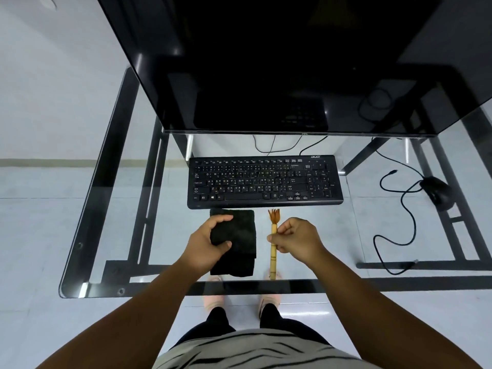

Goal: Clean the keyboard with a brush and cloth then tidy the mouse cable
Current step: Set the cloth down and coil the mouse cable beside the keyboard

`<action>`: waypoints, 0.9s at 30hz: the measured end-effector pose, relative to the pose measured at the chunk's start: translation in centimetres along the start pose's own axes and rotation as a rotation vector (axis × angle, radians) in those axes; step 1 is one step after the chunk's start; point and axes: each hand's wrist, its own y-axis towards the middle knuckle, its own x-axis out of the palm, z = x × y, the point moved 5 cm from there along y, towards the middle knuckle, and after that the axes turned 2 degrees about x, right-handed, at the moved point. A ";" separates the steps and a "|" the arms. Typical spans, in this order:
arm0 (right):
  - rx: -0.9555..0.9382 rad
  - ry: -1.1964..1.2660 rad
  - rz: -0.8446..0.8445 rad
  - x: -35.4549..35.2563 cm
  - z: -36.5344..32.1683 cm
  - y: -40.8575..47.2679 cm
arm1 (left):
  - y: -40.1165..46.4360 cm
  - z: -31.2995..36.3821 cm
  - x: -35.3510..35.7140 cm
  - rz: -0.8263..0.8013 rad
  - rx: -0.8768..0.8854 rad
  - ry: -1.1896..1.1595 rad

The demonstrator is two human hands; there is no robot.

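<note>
A black keyboard (265,181) lies flat on the glass desk (111,182) below the monitor. Just in front of it rests a folded black cloth (243,241), and my left hand (210,242) grips its left edge. To the right of the cloth lies a bamboo-handled brush (273,251) with its orange bristles pointing at the keyboard. My right hand (296,239) has its fingers closed around the middle of the handle. A black mouse (438,193) sits far right, its cable (407,217) trailing in loose loops across the glass.
A large dark monitor (266,62) overhangs the back of the desk. Thin cables (277,145) run behind the keyboard. The black metal frame (138,222) shows through the glass, as do my feet in pink slippers (215,302) on the tiled floor.
</note>
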 end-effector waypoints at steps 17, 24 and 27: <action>-0.172 -0.131 0.229 -2.5 -3.1 1.6 | 1.4 2.8 -2.5 0.471 0.026 0.293; -0.241 -0.098 0.536 -9.5 -6.2 5.5 | 5.3 5.6 -5.7 0.611 -0.035 0.238; -0.109 -0.195 0.572 -11.6 -5.8 7.0 | 6.6 5.8 -6.2 0.608 -0.118 0.258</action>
